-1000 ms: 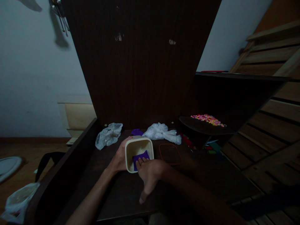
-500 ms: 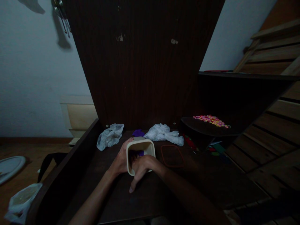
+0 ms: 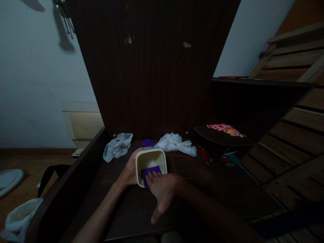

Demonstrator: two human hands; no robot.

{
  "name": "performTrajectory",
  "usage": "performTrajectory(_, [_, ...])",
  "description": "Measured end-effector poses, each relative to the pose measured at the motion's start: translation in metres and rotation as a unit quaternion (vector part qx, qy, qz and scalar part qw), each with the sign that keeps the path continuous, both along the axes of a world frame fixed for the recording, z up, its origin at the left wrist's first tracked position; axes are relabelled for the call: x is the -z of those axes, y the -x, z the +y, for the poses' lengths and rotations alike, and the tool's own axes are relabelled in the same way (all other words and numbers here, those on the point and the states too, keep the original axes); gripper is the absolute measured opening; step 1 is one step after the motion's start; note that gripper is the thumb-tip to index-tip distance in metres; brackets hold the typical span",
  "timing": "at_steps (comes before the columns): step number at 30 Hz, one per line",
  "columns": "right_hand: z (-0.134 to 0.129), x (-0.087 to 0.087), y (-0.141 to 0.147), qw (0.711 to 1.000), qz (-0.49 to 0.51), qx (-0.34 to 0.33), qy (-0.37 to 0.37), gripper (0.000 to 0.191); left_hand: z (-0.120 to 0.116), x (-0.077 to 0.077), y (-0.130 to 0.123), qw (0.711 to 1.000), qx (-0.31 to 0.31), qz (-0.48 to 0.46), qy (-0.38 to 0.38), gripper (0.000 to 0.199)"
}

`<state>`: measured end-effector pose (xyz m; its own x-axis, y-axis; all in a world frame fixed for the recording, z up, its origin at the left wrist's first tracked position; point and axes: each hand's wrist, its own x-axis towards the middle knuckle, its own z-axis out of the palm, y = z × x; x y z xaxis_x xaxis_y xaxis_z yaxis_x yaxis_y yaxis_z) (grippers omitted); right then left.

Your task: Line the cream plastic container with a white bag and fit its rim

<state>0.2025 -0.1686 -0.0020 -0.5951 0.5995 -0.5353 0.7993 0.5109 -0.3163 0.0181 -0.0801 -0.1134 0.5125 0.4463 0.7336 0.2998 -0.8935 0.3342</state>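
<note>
A cream square container (image 3: 164,162) is tipped on the dark desk with its mouth toward me. My left hand (image 3: 131,170) is wrapped round its left side; the fingertips are hidden behind it. My right hand (image 3: 160,189) lies over the near right part of the mouth, fingers together and extended, thumb out toward me. Those fingers press a purple cloth (image 3: 148,172) against the container's inner lower wall. Another purple piece (image 3: 148,143) rests on the desk behind the container.
Crumpled plastic bags lie at the back left (image 3: 117,147) and back centre (image 3: 174,143). A thin reddish rectangular ring (image 3: 184,167) is right of the container. Small pink and yellow pieces (image 3: 226,129) sit on a low corner shelf (image 3: 212,135). The desk's raised edge (image 3: 65,182) runs along the left.
My right hand has drawn back from deep inside the container toward its near rim, and the purple cloth under its fingers now shows more fully. My left hand keeps its hold.
</note>
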Motion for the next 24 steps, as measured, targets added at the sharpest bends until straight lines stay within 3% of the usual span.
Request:
performTrajectory(5, [0.026,0.011,0.014,0.998,-0.067,0.020,-0.001,0.134,-0.001,-0.002,-0.002,1.000,-0.001,0.005,-0.013,0.106])
performTrajectory(10, [0.066,0.032,0.032,0.994,-0.083,-0.030,0.063,0.106,-0.003,-0.002,-0.004,1.000,-0.022,-0.003,-0.006,0.097])
performTrajectory(13, [0.075,0.035,0.040,0.991,-0.078,-0.067,0.086,0.102,-0.005,-0.002,-0.005,1.000,-0.024,-0.006,0.002,0.098])
performTrajectory(20, [0.030,0.011,0.028,1.000,0.010,-0.012,-0.013,0.132,-0.002,-0.001,-0.002,1.000,-0.019,-0.006,0.012,0.099])
performTrajectory(24, [0.003,-0.003,0.014,1.000,0.004,-0.013,-0.012,0.135,0.001,0.000,0.001,1.000,-0.008,0.003,0.001,0.100])
